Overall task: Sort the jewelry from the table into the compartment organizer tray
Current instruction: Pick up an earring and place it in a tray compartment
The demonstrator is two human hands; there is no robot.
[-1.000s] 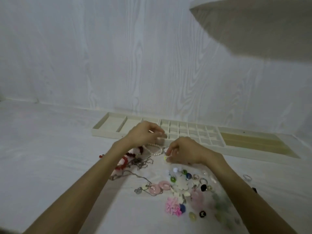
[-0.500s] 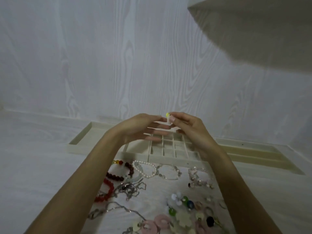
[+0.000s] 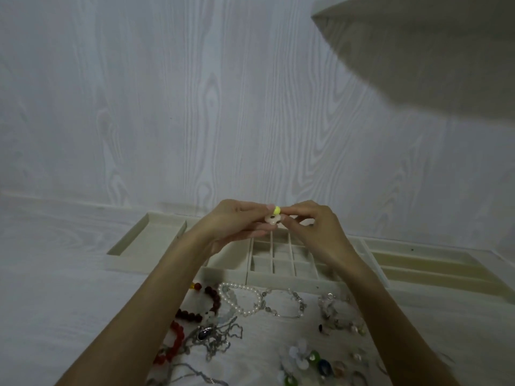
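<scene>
Overhead, a pale shade-like shape (image 3: pixel 434 51) fills the upper right corner against the white wood-grain wall (image 3: pixel 167 107). Below it the white table (image 3: pixel 41 274) carries the cream organizer tray (image 3: pixel 150 238), lying along the wall; both forearms cross in front of its small middle compartments. Nearer the person, loose jewelry is spread out: a pearl bracelet (image 3: pixel 242 299), red bead strands (image 3: pixel 178 338), a tangle of silver chain (image 3: pixel 217 335). Raised above the tray, the left hand (image 3: pixel 231 227) and right hand (image 3: pixel 315 227) meet, fingertips of both pinching a small pale flower-shaped piece with a yellow bead (image 3: pixel 274 214).
</scene>
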